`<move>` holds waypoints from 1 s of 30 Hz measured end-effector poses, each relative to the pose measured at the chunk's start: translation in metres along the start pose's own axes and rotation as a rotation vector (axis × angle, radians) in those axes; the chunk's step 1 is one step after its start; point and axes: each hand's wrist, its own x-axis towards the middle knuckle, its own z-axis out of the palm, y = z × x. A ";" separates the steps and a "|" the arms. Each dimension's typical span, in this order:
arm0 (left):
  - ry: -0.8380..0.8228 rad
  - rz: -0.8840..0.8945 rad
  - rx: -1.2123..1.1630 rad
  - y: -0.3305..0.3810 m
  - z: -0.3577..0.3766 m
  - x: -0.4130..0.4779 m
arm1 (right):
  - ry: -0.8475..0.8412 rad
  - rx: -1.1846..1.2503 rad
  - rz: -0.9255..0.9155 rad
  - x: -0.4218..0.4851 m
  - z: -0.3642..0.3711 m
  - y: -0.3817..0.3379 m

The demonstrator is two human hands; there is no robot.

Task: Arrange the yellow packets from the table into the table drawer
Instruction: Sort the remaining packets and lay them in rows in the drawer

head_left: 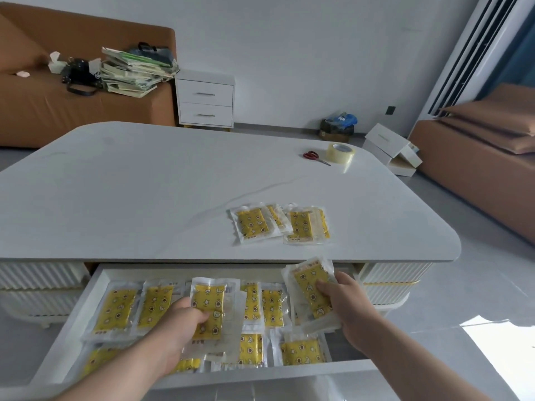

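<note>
— Left hand (179, 322) pinches one yellow packet (212, 302) over the open drawer (260, 371); right hand (344, 302) grips a small stack (309, 285) beside it (several, I think).

— Mid-placing, then. Next it wants laying flat in a gap among the rows (150, 306), then a reach for the pile (278, 224) left on the table (144, 183).

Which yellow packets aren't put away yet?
The overlapping pile on the white tabletop, above the open drawer. All the others lie in the drawer or in the left hand and right hand.

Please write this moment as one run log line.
left hand: holds packet over drawer | right hand: holds packets | tabletop: small packet pile
</note>
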 end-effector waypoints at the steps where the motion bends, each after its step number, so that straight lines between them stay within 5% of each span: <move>1: 0.010 -0.015 0.025 -0.002 0.002 0.003 | 0.009 -0.023 0.014 0.002 -0.001 0.002; 24: -0.014 0.003 0.342 0.007 0.010 0.029 | -0.165 -0.296 0.069 0.030 -0.013 0.000; 30: -0.029 0.112 0.645 0.031 -0.024 0.037 | -0.274 -0.324 0.004 0.028 0.015 -0.011</move>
